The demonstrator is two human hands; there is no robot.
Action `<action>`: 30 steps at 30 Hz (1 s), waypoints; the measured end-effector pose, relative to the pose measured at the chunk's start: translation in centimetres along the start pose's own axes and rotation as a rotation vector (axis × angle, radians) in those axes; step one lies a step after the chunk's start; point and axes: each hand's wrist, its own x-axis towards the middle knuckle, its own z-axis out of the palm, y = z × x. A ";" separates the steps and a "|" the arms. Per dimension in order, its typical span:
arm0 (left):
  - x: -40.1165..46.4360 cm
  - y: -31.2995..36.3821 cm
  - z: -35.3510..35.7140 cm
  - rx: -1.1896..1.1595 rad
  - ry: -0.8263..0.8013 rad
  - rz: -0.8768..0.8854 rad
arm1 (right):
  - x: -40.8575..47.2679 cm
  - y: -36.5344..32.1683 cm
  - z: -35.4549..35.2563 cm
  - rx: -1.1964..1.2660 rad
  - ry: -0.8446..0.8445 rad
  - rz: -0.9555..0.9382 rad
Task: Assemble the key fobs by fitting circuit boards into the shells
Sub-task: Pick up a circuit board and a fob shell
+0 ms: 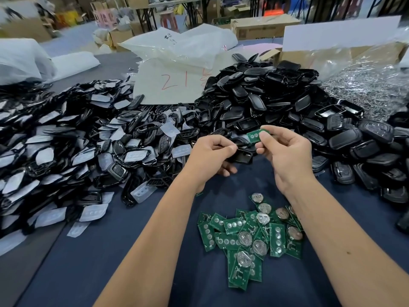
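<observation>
Green circuit board (256,135) pinched in right hand (285,151), thumb and forefinger curled on its right end, board sticking out leftward toward the other hand. Left hand (210,154) grips a black shell (240,156), thumb on top, fingers curled under; shell pokes out to the right, open side up as far as I can tell. Board sits just above and slightly right of the shell, not seated; can't tell if they touch. Both hands held above the table (124,251), which has a dark blue cloth.

Loose pile of green boards (247,235) on the cloth near the body, between the forearms and partly under the right one. Several show round silver coin cells, others show rows of button contacts.

Big heap of black shells (287,103) behind and to the right of the hands. Left side: heap of black frames mixed with translucent rubber pads (66,147). White sheet marked "21" in red (172,85) behind, between the heaps. Clear bag of small shiny metal parts (371,85) far right. Plastic bags and cardboard boxes farther back, blurred.
</observation>
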 end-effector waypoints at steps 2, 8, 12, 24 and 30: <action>0.1 -0.2 0.0 -0.013 0.047 0.000 | -0.1 0.0 0.1 -0.013 0.000 -0.026; 0.2 -0.2 0.0 -0.102 0.134 -0.030 | -0.5 0.0 0.3 -0.077 -0.030 -0.058; 0.2 -0.1 -0.1 -0.171 0.130 -0.051 | -0.9 0.1 0.7 -0.119 -0.106 -0.080; 0.3 -0.2 -0.4 -0.215 0.112 -0.072 | -1.2 0.6 0.8 -0.220 -0.188 -0.126; 0.2 -0.2 -0.3 -0.201 0.105 -0.092 | -1.2 0.7 0.7 -0.424 -0.143 -0.185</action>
